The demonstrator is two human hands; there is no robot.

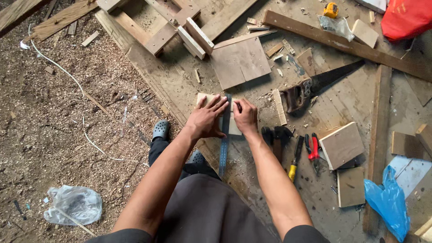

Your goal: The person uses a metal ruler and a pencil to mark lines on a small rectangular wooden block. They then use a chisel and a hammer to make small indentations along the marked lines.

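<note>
Wood block [204, 100], left hand [206, 119] flat — pressing metal ruler [224, 144], right hand [245, 116] pinched (perhaps a pencil)

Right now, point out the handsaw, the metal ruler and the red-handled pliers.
handsaw [335, 77], head view, on its dark blade
metal ruler [223, 153], head view, on its lower strip
red-handled pliers [313, 147], head view, on the handles

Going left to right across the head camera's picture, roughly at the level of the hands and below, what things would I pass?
Clear plastic bag → grey clog → left hand → metal ruler → right hand → yellow-handled screwdriver → red-handled pliers → square wooden board → blue plastic bag.
</note>
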